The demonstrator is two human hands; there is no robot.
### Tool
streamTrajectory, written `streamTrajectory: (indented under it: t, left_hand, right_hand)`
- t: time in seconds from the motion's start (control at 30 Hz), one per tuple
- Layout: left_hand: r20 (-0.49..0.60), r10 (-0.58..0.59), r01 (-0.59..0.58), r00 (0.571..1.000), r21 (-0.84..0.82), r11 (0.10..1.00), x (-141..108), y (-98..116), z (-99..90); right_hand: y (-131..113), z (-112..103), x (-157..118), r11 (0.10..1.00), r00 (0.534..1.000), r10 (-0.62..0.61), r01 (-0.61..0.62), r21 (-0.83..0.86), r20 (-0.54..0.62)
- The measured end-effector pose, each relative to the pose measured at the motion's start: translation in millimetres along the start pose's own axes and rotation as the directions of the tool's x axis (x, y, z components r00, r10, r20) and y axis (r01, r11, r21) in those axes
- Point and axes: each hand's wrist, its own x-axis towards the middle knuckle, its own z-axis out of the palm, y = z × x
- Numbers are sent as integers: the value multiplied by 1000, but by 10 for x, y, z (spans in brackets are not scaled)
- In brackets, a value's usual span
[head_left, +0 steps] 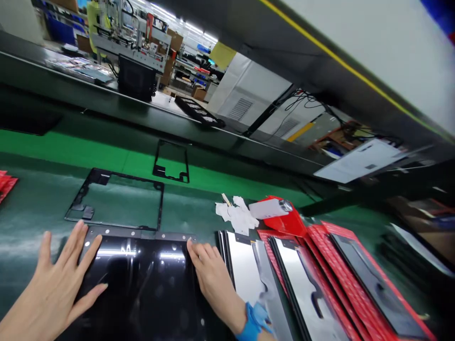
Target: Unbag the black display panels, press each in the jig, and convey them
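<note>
A glossy black panel (142, 289) lies on the green mat, with a grey strip (142, 234) carrying pale round dots along its far edge. My left hand (59, 279) rests over the panel's left side, fingers spread, fingertips near the strip's left end. At the strip's right end, my right hand (213, 277) touches the corner with its fingers held close together; whether anything small is between them is hidden. Just beyond the panel sits a thin black frame (160, 203), and a smaller black frame (187, 163) lies farther back.
Silver-and-black panels (245, 265) lie to the right, beside red bubble-wrap sleeves (341, 270). Behind them are white paper scraps (239, 215) and a white bottle (270, 208). A shelf edge (213, 127) crosses the back. Red wrap (5, 182) shows at far left.
</note>
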Motion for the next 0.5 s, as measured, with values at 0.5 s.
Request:
streamTrajectory:
  t: [0.5]
  left_hand:
    - [27, -15, 17, 1000, -91, 996, -231, -108, 80]
  right_hand:
    - [-207, -57, -256, 867, 980, 195, -156, 474, -33]
